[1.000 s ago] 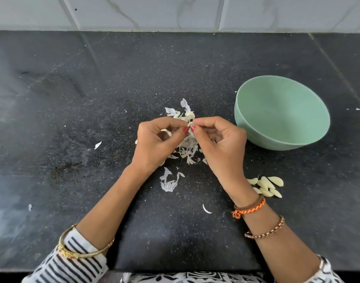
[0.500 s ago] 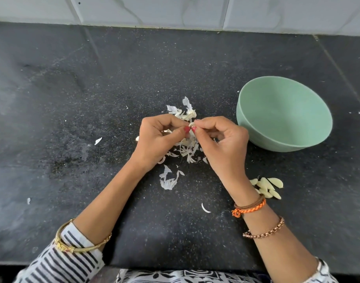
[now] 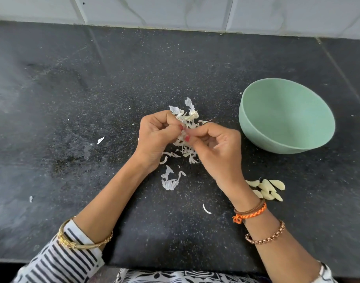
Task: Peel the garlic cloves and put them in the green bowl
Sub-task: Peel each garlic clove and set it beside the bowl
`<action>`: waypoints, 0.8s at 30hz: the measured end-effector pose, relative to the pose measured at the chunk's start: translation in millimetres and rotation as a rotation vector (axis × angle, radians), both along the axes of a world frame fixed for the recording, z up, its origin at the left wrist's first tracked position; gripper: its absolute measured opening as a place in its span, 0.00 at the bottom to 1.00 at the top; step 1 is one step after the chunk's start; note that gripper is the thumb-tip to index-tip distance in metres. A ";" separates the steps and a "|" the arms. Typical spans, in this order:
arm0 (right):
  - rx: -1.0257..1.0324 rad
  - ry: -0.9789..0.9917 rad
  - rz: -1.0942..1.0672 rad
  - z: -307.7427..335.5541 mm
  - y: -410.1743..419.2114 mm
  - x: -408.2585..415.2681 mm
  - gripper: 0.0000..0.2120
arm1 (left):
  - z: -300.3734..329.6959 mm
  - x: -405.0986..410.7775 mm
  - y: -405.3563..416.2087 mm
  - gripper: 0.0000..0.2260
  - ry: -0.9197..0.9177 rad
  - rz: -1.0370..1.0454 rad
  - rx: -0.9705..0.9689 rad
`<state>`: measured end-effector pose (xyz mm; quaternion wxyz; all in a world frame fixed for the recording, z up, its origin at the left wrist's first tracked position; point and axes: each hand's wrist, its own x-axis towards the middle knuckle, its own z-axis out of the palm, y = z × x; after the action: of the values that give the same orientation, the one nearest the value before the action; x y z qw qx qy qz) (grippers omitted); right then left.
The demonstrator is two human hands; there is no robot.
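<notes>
Two hands meet fingertip to fingertip above the garlic skins: left hand and right hand curl together, pinching a mostly hidden clove. Peeled cloves lie just right of the right wrist; the green bowl sits beyond the right hand.

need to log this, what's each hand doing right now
Left hand: fingers curled, pinching a garlic clove.
Right hand: fingers curled, pinching the same clove.
</notes>
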<state>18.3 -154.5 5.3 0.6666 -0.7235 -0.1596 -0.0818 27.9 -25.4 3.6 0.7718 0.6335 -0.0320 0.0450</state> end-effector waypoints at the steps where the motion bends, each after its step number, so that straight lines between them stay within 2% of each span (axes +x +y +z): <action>1: 0.013 0.041 0.034 0.7 3.9 -2.8 0.09 | 0.0 0.2 -0.3 0.10 -0.003 0.029 -0.014; 5: 0.150 0.181 0.013 3.7 9.0 -7.5 0.10 | 2.3 1.9 0.4 0.13 0.006 0.170 -0.037; 8: 0.199 0.196 -0.071 6.1 0.2 -1.2 0.09 | 0.8 3.9 6.0 0.13 -0.029 0.256 -0.003; 11: 0.172 0.185 -0.123 5.8 -4.1 2.6 0.08 | -2.6 2.4 5.4 0.14 -0.129 0.216 0.119; 14: 0.123 0.149 -0.145 3.2 -4.9 2.9 0.06 | -3.7 0.7 0.5 0.05 -0.180 0.081 0.170; 16: 0.087 0.121 -0.160 1.9 -5.7 3.7 0.07 | -5.8 0.8 0.4 0.09 -0.206 0.042 0.160; 20: -0.009 0.052 -0.185 -0.5 -5.9 6.1 0.07 | -5.7 0.2 -0.5 0.07 -0.185 0.065 0.176; 24: -0.049 0.033 -0.200 -3.5 -5.8 6.2 0.06 | -6.7 0.1 -1.6 0.10 -0.189 0.085 0.177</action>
<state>24.5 -160.3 1.8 0.6399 -0.7530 -0.0776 -0.1324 28.0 -27.0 -3.1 0.7037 0.6929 -0.0817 0.1340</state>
